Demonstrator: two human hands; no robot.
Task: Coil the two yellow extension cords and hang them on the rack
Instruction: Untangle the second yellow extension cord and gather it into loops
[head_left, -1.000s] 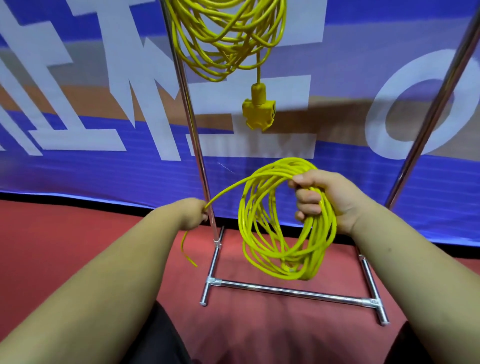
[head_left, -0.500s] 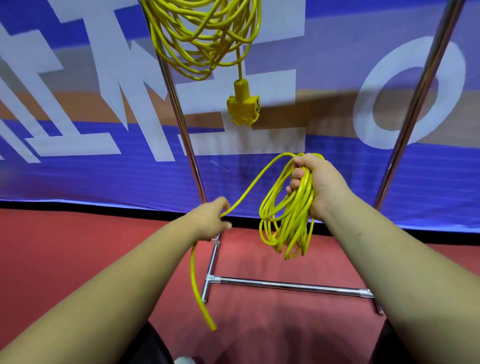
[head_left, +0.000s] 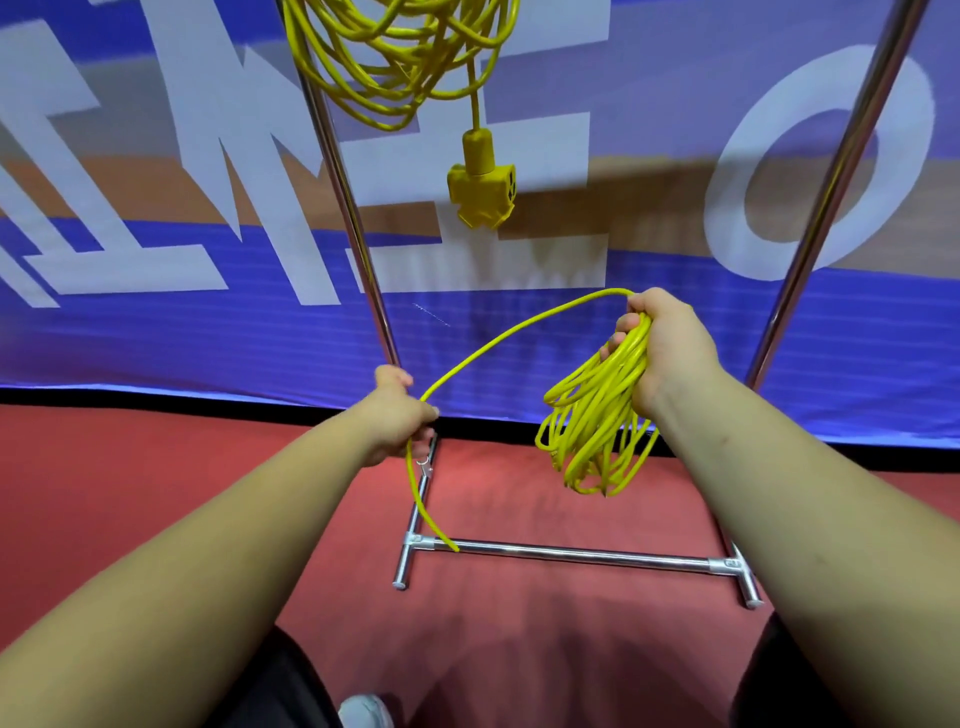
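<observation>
Your right hand (head_left: 670, 353) clenches the coil (head_left: 597, 431) at right, your left hand (head_left: 397, 415) grasps its tail (head_left: 498, 338) near the rack (head_left: 571, 554), whose other cord (head_left: 405, 67) hangs above, before a far banner (head_left: 156, 338) lettered "O".

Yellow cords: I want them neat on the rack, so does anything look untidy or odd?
The hung coil has uneven, splayed loops, and its socket end dangles below. The held coil in the right hand is bunched, with a loose tail running to the left hand. No damage shows.
</observation>
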